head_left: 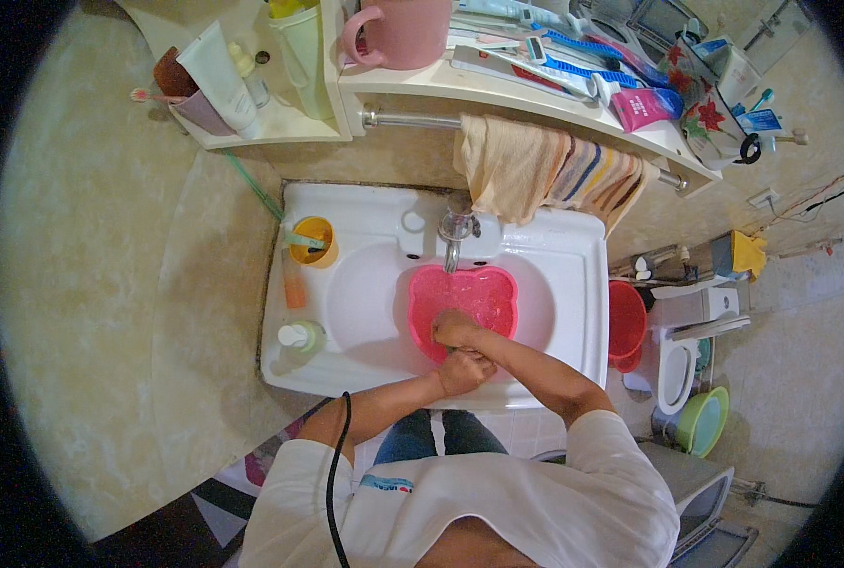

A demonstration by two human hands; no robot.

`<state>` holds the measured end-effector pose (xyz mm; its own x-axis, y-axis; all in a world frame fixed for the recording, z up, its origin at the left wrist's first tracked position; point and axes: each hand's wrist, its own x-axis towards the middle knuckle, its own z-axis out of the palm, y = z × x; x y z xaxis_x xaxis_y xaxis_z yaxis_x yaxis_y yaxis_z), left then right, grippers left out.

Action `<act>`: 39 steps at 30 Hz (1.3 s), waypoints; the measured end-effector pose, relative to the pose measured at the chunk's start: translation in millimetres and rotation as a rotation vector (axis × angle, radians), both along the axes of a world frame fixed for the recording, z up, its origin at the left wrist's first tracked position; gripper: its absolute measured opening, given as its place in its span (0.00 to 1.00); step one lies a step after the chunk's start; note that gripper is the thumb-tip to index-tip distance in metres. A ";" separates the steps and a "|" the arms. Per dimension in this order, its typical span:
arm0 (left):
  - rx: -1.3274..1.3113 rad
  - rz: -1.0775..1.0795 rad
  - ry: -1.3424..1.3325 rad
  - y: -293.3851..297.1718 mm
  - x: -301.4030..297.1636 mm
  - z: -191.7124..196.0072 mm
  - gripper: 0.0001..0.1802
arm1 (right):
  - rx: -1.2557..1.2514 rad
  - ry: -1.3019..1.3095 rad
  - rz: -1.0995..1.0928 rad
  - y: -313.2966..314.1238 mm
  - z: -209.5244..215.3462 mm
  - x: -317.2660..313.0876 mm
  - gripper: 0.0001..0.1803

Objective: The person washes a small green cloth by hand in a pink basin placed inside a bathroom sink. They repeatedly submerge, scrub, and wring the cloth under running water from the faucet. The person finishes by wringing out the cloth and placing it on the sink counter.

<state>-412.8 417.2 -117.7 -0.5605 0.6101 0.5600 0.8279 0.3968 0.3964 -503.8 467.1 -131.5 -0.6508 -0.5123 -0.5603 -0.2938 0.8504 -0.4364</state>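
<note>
A pink basin with a wavy rim stands in the white sink, beneath the metal tap. Shiny, rippled water shows in it. My right hand is over the basin's near half, its fingers curled and pointing down. Just below it, at the basin's near edge, my left hand is closed like a fist. The two hands are close together, one above the other in view. A small greenish bit shows between them, too small to name. What the fingers hold, if anything, is hidden.
On the sink's left ledge stand a yellow cup with a brush and a pump bottle. A striped towel hangs from a rail behind. Above, a shelf holds a pink mug and toothbrushes. A red bucket and toilet are right.
</note>
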 end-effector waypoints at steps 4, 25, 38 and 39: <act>0.006 -0.047 0.043 -7.5 -9.2 -3.4 0.06 | -0.134 -0.058 -0.097 2.9 -4.4 -7.0 0.12; 1.259 0.277 -1.671 -42.8 -67.6 41.3 0.18 | -1.561 -0.724 -1.183 126.0 84.0 34.3 0.48; 1.105 0.086 -1.857 -16.1 -82.5 80.6 0.26 | -1.506 -0.716 -1.361 161.5 85.5 83.8 0.30; 1.051 0.125 -1.874 -14.8 -83.6 82.3 0.25 | -1.533 -0.718 -1.395 163.7 87.6 86.3 0.28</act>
